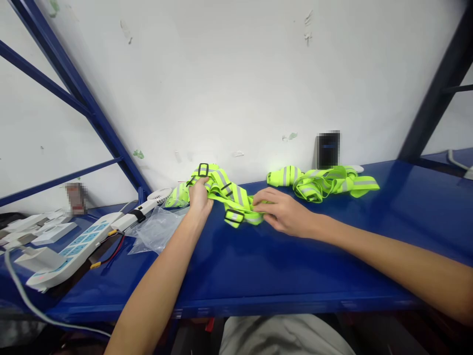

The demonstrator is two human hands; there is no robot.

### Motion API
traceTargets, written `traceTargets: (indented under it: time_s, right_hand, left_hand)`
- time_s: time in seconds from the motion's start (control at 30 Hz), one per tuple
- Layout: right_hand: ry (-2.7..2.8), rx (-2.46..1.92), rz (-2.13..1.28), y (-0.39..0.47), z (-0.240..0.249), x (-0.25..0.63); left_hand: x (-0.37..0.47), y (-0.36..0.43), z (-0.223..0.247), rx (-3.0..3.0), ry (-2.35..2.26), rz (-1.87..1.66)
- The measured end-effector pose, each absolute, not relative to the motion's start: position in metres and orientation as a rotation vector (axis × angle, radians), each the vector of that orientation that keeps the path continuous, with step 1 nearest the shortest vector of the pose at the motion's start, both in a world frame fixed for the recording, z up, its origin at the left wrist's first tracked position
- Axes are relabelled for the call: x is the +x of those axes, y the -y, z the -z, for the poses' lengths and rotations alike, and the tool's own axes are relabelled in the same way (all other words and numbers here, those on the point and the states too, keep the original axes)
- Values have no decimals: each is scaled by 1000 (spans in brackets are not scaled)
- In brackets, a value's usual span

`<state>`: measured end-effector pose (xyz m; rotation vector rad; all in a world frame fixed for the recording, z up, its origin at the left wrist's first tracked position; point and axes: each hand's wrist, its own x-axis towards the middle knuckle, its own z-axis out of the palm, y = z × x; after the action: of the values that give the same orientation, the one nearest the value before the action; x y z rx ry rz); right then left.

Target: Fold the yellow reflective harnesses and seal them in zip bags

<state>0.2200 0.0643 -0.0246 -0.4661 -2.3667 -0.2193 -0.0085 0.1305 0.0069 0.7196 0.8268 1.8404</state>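
Note:
A neon yellow-green reflective strap harness (239,195) with grey stripes and black buckles is bunched between my two hands over the blue table. My left hand (200,197) is closed around its bundled left part, just below a black buckle (203,170). At the harness's right end, my right hand (279,211) pinches the strap between thumb and fingers. A second black buckle (234,216) hangs at the lower edge, between the hands. Farther right, more neon reflective straps lie in a loose heap (325,183), with a rolled part (284,176) beside it, apart from my right hand.
A clear plastic bag (158,229) and a white handheld fan (158,196) lie left of my left hand. A white power strip (79,249) with cables runs along the left side. A dark upright object (328,150) leans on the wall. Blue frame posts (88,103) rise at both sides.

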Motion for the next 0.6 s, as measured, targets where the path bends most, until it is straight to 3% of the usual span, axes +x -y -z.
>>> traceTargets:
  time_s: [0.2, 0.33, 0.43, 0.6]
  right_hand:
    - [2204, -612, 3, -55, 11, 230]
    - [1589, -907, -192, -69, -7, 248]
    - [1237, -815, -357, -85, -18, 264]
    - [1263, -810, -477, -103, -17, 281]
  left_hand:
    - [-11, -129, -8, 818, -874, -1950]
    - [-19, -128, -7, 885, -865, -2100]
    - [-20, -131, 0, 963, -873, -2112]
    - [-12, -133, 5, 1008, -812, -2070]
